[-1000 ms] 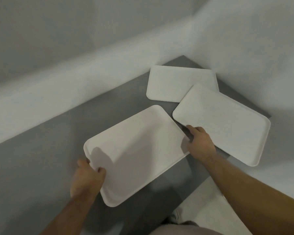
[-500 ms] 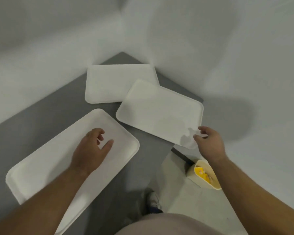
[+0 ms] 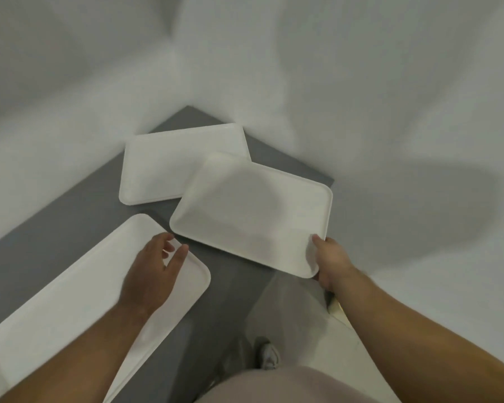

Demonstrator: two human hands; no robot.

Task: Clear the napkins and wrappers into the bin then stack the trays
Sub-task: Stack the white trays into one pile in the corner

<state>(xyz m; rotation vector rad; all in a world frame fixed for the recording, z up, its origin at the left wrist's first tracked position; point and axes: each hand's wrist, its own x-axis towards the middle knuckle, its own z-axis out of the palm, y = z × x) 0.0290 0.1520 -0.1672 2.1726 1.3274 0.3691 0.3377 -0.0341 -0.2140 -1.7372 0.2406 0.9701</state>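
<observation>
Three white trays lie on a grey table (image 3: 70,205). The near tray (image 3: 56,312) stretches toward the lower left. My left hand (image 3: 152,271) hovers above its far end with fingers spread and nothing in them. The middle tray (image 3: 245,210) sits at the table's right corner, overlapping the far tray (image 3: 163,167). My right hand (image 3: 329,260) grips the middle tray's near right corner, thumb on top of the rim. No napkins or wrappers are visible.
White walls close in behind and to the right of the table. The table's right edge drops to a pale floor (image 3: 297,315), where my shoe (image 3: 269,354) shows. A sliver of a yellowish bin (image 3: 338,308) peeks from under my right forearm.
My right hand has closed on the middle tray's corner. My left hand moved up along the near tray toward its far end. The view shifted and the bin is now mostly hidden.
</observation>
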